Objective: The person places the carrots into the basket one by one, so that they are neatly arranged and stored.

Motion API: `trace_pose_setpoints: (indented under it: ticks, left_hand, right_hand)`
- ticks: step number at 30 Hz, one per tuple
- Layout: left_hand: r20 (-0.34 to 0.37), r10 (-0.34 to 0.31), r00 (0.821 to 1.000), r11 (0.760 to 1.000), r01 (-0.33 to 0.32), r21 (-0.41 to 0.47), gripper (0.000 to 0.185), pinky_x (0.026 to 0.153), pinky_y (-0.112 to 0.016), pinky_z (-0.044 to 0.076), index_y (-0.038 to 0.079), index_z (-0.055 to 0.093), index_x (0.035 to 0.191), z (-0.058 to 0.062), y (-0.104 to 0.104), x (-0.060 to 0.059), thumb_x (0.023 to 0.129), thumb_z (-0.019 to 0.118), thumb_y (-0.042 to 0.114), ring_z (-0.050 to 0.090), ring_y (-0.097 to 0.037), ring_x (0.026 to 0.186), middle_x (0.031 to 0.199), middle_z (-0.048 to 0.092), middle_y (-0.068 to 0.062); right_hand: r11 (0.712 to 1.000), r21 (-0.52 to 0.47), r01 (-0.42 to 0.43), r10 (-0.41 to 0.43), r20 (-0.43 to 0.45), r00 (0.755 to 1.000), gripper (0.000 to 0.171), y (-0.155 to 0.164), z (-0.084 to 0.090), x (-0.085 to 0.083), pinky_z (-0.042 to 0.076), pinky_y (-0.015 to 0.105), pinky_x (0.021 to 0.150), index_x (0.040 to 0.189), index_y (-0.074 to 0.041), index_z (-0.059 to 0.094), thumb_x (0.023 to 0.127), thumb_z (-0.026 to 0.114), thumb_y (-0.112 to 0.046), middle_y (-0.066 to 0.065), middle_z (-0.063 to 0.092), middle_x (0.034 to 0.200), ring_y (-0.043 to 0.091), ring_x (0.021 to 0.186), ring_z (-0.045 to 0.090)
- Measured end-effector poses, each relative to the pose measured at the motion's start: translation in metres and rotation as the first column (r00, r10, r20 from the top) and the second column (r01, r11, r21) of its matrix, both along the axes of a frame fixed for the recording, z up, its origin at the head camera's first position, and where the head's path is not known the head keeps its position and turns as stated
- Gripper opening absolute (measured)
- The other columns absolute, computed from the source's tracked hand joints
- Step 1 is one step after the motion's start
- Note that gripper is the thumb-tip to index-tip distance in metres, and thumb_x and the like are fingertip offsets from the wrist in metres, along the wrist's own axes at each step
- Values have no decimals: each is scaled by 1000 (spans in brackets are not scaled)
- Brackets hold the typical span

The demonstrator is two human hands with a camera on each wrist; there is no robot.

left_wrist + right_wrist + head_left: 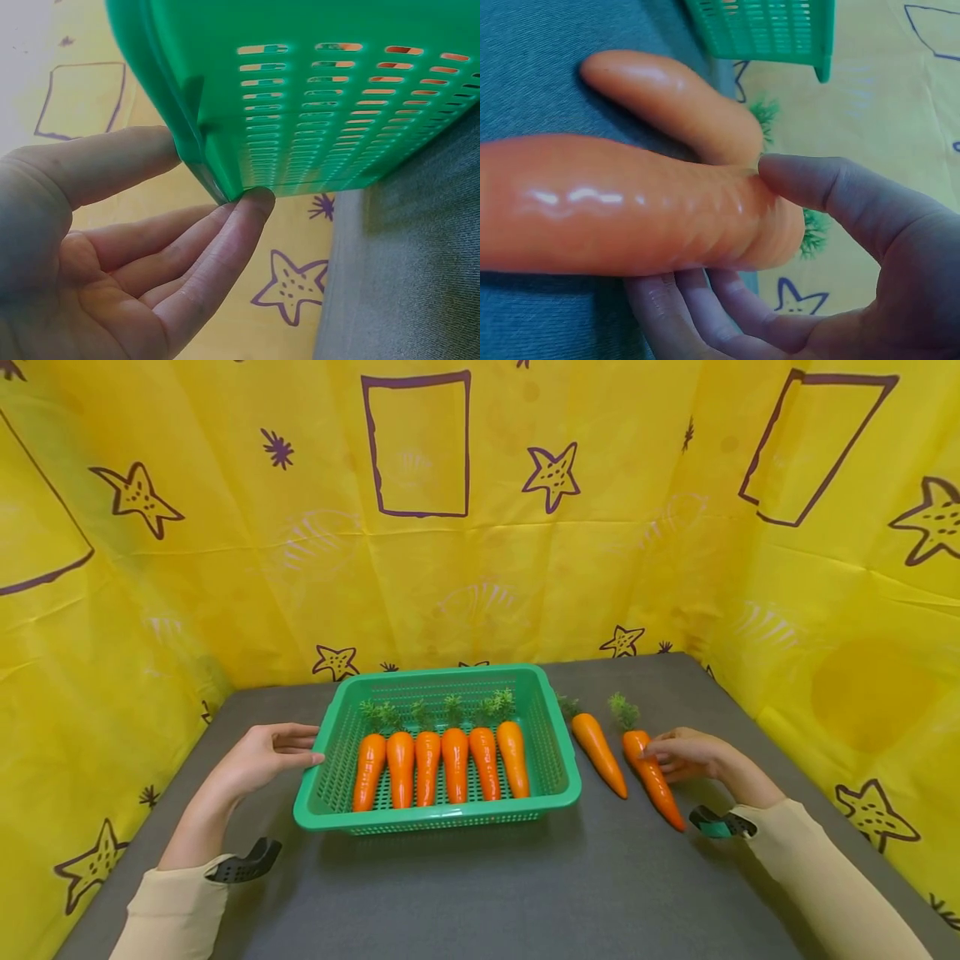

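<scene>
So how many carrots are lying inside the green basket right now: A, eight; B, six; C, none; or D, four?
B: the head view shows six carrots side by side in the green basket, while two more lie on the table, one untouched and one held by the right hand.

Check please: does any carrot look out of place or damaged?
Nothing damaged. Six carrots lie in a row in the green basket; two more lie outside on the table, one untouched, the other gripped by the right hand.
</scene>
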State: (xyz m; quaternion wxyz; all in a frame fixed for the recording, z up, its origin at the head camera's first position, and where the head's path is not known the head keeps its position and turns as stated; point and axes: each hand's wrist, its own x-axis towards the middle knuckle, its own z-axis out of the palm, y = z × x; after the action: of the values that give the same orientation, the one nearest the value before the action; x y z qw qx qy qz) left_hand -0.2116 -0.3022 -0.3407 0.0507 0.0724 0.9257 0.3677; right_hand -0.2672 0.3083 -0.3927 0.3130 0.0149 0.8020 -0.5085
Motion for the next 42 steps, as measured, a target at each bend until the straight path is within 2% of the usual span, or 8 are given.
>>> trace_pose_setpoints:
  ticks: [5, 10, 18, 22, 31, 34, 42]
  left_hand:
    - [-1, -4, 1000, 1000, 4, 9, 66, 90, -52, 49, -4, 51, 133, -1, 0, -1, 85, 70, 38, 63, -35, 108, 119, 63, -24]
    - [2, -1, 1000, 1000, 1, 5, 67, 90, -53, 49, -4, 51, 133, -1, 0, -1, 85, 70, 38, 62, -35, 108, 120, 63, -24]
    - [4, -1, 1000, 1000, 1, 2, 67, 90, -54, 49, -4, 50, 133, 0, -1, 0, 85, 70, 38, 62, -35, 108, 120, 63, -24]
    - [5, -2, 1000, 1000, 2, 8, 67, 91, -53, 49, -4, 50, 133, 0, -1, 0, 85, 70, 37, 62, -35, 108, 119, 63, -24]
    - [11, 4, 1000, 1000, -4, 6, 68, 91, -54, 48, -4, 50, 133, 0, -1, 0, 85, 70, 39, 62, -35, 108, 120, 62, -24]
    - [12, 6, 1000, 1000, -6, 6, 68, 91, -54, 48, -4, 50, 134, 0, -1, 0, 85, 70, 39, 62, -35, 109, 120, 62, -24]
    - [10, 1, 1000, 1000, -1, 4, 67, 91, -54, 48, -4, 50, 133, 0, 0, 0, 85, 70, 39, 62, -35, 109, 120, 62, -24]
  right_hand:
    - [1000, 0, -5, 5, -14, 1000, 66, -3, 7, -3, 55, 36, 86, 138, 16, 33, 94, 56, -28, 10, 62, 113, 13, 95, 64]
    - [1000, -17, -9, 8, -39, 999, 67, -9, 19, -6, 54, 37, 88, 140, 15, 32, 94, 55, -28, 16, 58, 123, 14, 96, 65]
    - [999, -16, -39, 38, -62, 997, 73, -23, 41, -13, 52, 39, 92, 143, 14, 24, 95, 57, -29, 7, 62, 112, 13, 93, 66]
    - [999, 4, -47, 47, -75, 996, 72, -29, 49, -16, 53, 39, 90, 143, 13, 27, 94, 58, -30, 6, 63, 110, 13, 93, 67]
    - [997, 12, -79, 80, -101, 992, 74, -46, 62, -21, 53, 38, 90, 144, 13, 26, 93, 59, -31, 18, 55, 129, 15, 96, 66]
    - [996, 13, -87, 88, -107, 990, 73, -52, 66, -22, 53, 39, 91, 143, 12, 27, 93, 59, -31, 20, 55, 130, 16, 97, 66]
    - [992, 15, -127, 127, -125, 984, 67, -66, 80, -27, 53, 39, 90, 141, 11, 33, 94, 58, -29, 10, 64, 117, 16, 96, 67]
